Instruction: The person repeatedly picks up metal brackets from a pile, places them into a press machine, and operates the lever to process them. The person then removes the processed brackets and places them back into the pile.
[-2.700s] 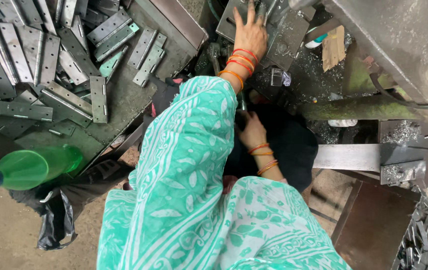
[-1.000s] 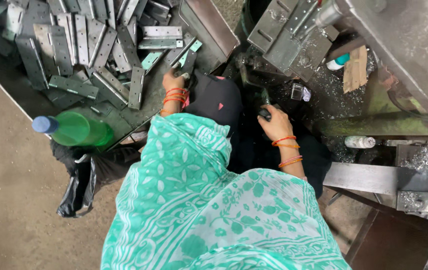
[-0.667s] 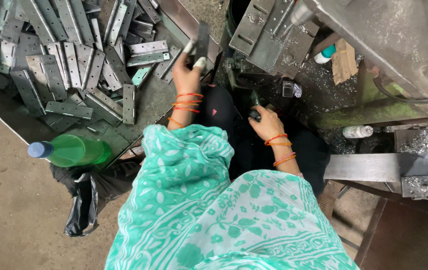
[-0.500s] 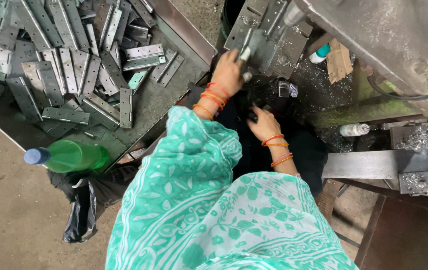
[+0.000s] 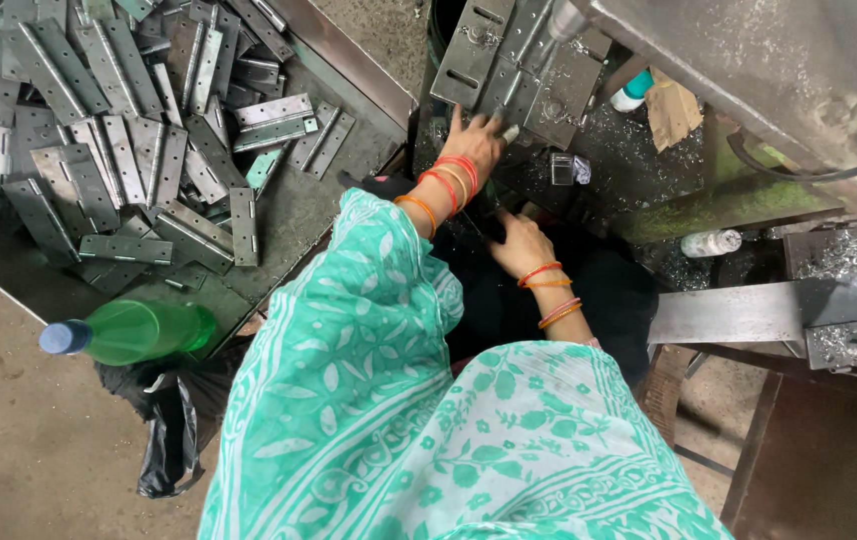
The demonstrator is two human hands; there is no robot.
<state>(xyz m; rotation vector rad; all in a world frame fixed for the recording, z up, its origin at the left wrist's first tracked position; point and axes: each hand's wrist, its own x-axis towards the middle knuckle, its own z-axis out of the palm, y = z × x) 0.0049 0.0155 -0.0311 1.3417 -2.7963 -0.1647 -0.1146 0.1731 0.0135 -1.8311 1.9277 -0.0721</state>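
Hinge plate (image 5: 549,85) under the flat left hand (image 5: 476,140); right hand (image 5: 519,240) half hidden, grip unclear.

A loose mint-green garment (image 5: 419,440) printed with white leaves and flowering vines is being worn, its draped sleeve falling over the left arm. Red and orange bangles are being worn stacked on the left wrist (image 5: 446,187). Thinner orange and red bangles are being worn on the right wrist (image 5: 549,291).

Left hand (image 5: 476,140) reaches forward; right hand (image 5: 517,238) lower.
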